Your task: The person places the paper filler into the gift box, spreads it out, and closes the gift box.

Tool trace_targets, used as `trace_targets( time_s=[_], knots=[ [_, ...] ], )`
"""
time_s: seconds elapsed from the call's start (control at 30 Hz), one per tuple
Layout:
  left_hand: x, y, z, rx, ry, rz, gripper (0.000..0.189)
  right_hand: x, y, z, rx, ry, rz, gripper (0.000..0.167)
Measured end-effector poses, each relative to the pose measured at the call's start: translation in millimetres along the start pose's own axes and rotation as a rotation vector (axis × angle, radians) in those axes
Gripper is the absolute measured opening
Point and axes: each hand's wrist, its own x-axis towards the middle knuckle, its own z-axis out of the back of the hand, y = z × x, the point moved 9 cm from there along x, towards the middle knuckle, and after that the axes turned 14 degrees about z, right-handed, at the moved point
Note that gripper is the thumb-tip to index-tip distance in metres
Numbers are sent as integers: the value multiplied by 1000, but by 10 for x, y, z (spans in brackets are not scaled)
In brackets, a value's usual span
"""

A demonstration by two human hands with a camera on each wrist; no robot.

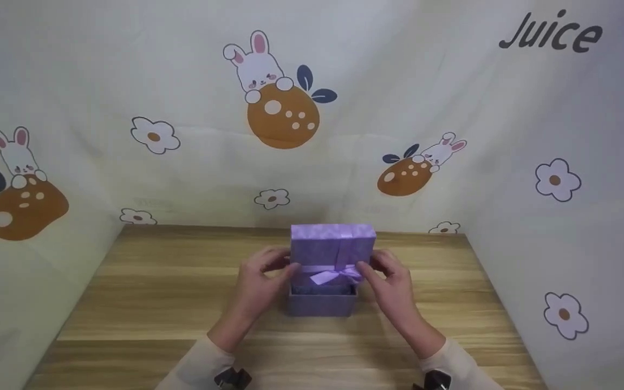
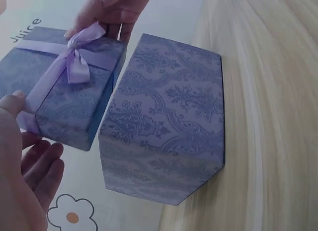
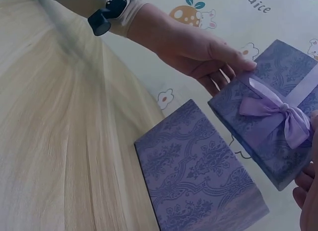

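A purple patterned gift box base (image 1: 321, 305) stands on the wooden table, its top uncovered and its inside mostly hidden. Above it, apart from the rim, both hands hold the box lid (image 1: 317, 252), which is tilted and wrapped with a lilac ribbon tied in a bow (image 2: 74, 54). My left hand (image 1: 260, 281) grips the lid's left side, thumb on the top face and fingers beneath the edge. On the opposite side my right hand (image 1: 393, 284) pinches the lid, its thumb near the bow. Both wrist views show the base (image 3: 198, 166) below the raised lid.
The wooden table (image 1: 171, 303) extends around the box. Pale cloth (image 1: 193, 179) printed with rabbits, oranges and flowers rises behind the table and on both sides. A dark device (image 1: 232, 377) sits on each sleeve at the wrist.
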Motion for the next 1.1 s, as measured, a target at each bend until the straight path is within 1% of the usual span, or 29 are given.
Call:
trace_targets(
  time_s=[0.1,0.2,0.3,0.37,0.4,0.57,0.67,0.77,0.83,0.93,1.0,1.07,1.1],
  knots=[
    [3,1,0,-31,-11,-3,40,-6,-28,-17,7,-3,-34,22],
    [6,3,11,-58,-30,-22,48,-12,-52,-42,26,-6,-52,32],
    [-2,-7,18,-68,-46,-57,54,-14,-56,-63,30,1,-29,44],
    [-10,-4,19,-75,-50,-62,57,-9,-55,-74,23,13,-3,50],
    [-15,-2,19,-71,-52,-62,58,-8,-55,-78,14,20,8,53],
    [-20,30,8,-64,-29,-6,61,14,-38,-98,-10,62,51,58],
    [-17,41,-5,-58,6,20,64,16,-34,-110,2,102,63,59],
    [-22,68,-22,-52,60,53,72,-15,-50,-129,23,180,51,66],
    [-27,90,-39,-46,107,81,81,-37,-53,-146,47,242,43,79],
    [-40,117,-65,29,160,112,98,-64,-63,-178,102,324,25,107],
    [-44,131,-88,84,193,121,112,-74,-69,-199,129,362,10,122],
    [-47,152,-115,155,218,124,126,-84,-91,-217,140,391,-16,131],
    [-46,164,-131,181,232,122,132,-88,-105,-224,137,400,-29,132]
  ],
)
